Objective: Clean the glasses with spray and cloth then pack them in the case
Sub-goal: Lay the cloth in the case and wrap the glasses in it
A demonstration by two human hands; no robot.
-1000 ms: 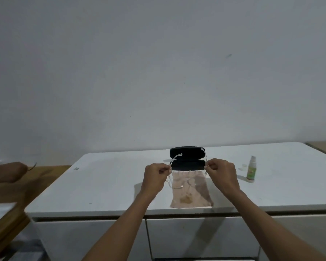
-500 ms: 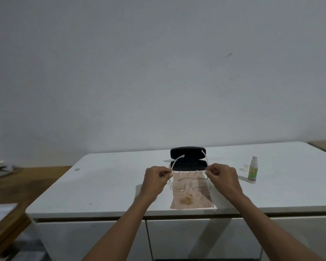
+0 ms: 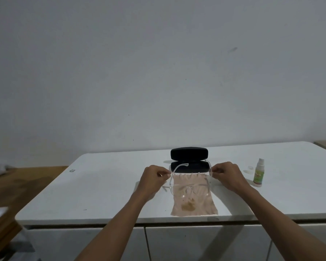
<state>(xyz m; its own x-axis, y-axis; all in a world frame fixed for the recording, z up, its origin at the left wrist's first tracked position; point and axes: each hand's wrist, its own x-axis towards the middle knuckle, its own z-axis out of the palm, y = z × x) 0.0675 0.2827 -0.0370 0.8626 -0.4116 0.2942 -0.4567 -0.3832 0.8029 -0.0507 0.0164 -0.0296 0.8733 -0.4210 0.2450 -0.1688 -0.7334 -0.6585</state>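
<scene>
The person stood at a white cabinet top [image 3: 102, 185] with both forearms reaching forward. The left hand [image 3: 152, 178] had its fingers curled, thumb and forefinger pinching the left temple arm of the clear-framed glasses [image 3: 189, 190]. The right hand [image 3: 228, 176] was curled likewise and pinched the right temple arm. The glasses were held between the two hands with the arms unfolded and pointing away from the person, lenses toward the person; whether the frame rested on the cloth or hung just above it could not be determined.

Beneath the glasses lay the pink cloth [image 3: 194, 206], spread flat and reaching to the near edge of the top, with a brownish mark near its middle. At 12 o'clock from the cloth, touching its far edge, sat the black case [image 3: 189, 160], lid raised and interior dark. The tips of the temple arms overlapped the case opening in view.

At 3 o'clock from the right hand stood the spray bottle [image 3: 258, 173], upright, white with a green label. Its small clear cap [image 3: 249, 168] lay just beside it at 9 o'clock. A wooden surface [image 3: 17, 185] lay at 9 o'clock beyond the cabinet.
</scene>
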